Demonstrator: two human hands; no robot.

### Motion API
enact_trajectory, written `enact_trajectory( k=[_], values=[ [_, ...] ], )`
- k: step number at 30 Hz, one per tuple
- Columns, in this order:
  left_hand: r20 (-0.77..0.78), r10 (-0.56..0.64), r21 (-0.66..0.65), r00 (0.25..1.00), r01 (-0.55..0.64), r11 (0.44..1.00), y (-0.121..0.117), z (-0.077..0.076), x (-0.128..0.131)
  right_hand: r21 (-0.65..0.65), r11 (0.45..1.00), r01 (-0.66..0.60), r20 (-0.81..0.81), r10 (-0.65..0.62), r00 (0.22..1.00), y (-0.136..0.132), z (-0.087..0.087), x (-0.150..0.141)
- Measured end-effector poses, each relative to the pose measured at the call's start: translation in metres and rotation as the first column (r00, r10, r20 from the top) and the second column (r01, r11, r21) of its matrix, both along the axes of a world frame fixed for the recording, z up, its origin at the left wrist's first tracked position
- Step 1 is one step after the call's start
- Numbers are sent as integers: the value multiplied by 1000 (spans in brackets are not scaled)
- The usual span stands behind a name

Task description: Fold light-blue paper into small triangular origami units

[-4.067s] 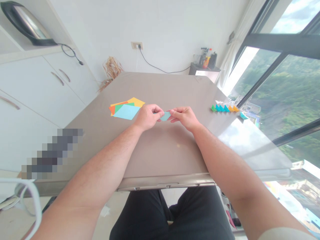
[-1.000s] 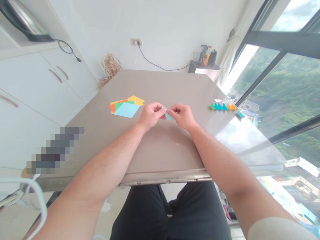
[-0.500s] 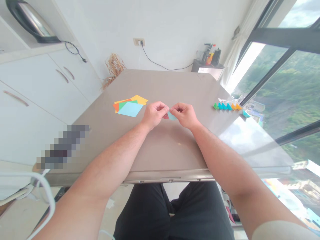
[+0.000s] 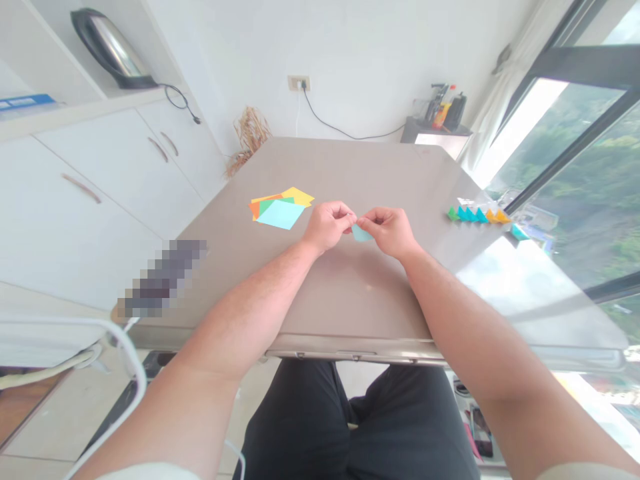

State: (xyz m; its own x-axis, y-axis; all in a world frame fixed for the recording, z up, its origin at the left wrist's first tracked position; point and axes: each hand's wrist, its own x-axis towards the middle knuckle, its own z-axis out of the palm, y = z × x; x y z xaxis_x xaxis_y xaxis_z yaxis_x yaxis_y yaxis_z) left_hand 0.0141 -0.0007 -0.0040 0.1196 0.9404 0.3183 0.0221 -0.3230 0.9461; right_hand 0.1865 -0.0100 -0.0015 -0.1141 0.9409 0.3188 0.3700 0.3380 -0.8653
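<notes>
At the middle of the table (image 4: 350, 300), the left hand (image 4: 329, 225) and the right hand (image 4: 389, 230) almost meet, thumbs and fingertips pinched together on a small piece of light blue paper (image 4: 361, 233). Most of that piece hides behind the fingers, and whether it touches the table cannot be told. On the table's left half, just beside the left hand, lies a fanned pile: a light blue sheet (image 4: 280, 215) on top, then a green sheet (image 4: 269, 207), an orange sheet (image 4: 255, 210) and a yellow sheet (image 4: 299, 195) showing from under it. Near the table's right edge stands a row of small folded paper shapes (image 4: 480, 215), one green, three blue and two orange, with a separate blue shape (image 4: 519, 232) near the row's end. A blurred-out dark object (image 4: 163, 280) lies at the table's left edge. Beyond its far edge stands a small dark cabinet (image 4: 435, 132) bearing bottles (image 4: 445, 113).
</notes>
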Motion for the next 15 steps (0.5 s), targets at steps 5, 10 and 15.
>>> enact_trajectory(
  k=[5, 10, 15],
  values=[
    [-9, 65, -15, 998, -65, 998, 6, -3, -4, -65, 998, -1, -51, -2, 999, 5, -5, 1],
    [27, 100, -42, 995, -99, 994, 10, -5, -8, -82, 996, 32, -68, -38, 997, 7, -6, 5],
    [50, 47, -58, 998, -44, 997, 10, -5, -10, -54, 997, 46, -53, -49, 997, 7, -4, 6]
  ],
)
